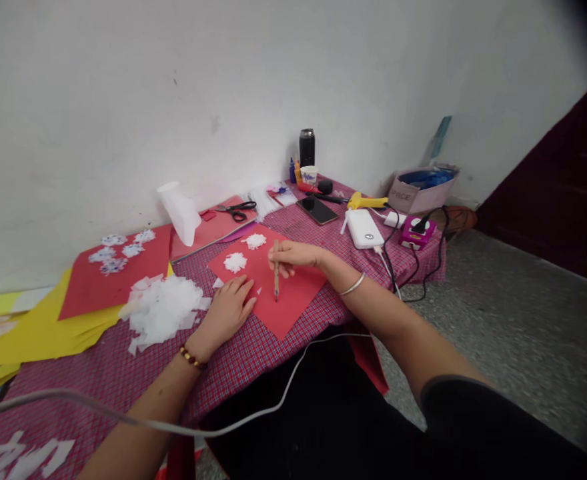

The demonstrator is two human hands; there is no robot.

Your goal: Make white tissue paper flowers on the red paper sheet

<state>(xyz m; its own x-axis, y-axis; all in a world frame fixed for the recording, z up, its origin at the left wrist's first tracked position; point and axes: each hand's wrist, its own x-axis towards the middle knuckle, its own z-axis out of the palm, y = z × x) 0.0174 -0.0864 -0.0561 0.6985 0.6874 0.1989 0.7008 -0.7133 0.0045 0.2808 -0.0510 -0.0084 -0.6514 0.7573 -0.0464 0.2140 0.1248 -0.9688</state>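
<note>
One pencil (276,283), light and stiff by its look, best pinched midway, tip-down over the red sheet (293,297); my right grip (276,252) closes around its upper part. Thin sheet, easily creased: my left grip (246,291), spread, nothing visibly held, presses its edge, soft scraps (163,307) alongside.

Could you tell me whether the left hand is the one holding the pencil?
No, the pencil is in the right hand.
</note>
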